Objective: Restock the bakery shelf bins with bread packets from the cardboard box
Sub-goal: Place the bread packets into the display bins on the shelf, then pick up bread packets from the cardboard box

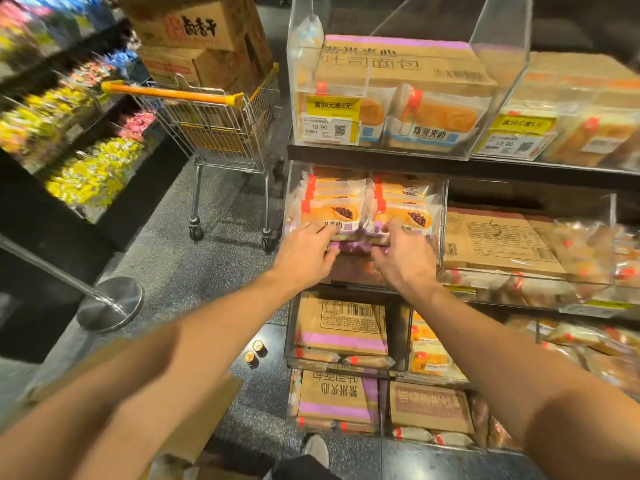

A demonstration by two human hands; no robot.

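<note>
While both arms reach into the middle clear shelf bin (442, 216), the left hand (304, 251) and right hand (403, 259) rest side by side on two rows of bread packets (332, 211), fingers curled over the front edges; motion blur makes it hard to tell if they truly grip. The packets stand on edge, labels facing outward, rows running front to back. A shopping cart (221, 133) loaded with cardboard boxes (194, 26) stands left of the shelf.

Bin (441, 216) open towards the person; stacked packets (332, 206) fill its rear, shelf (381, 157) overhead.
</note>
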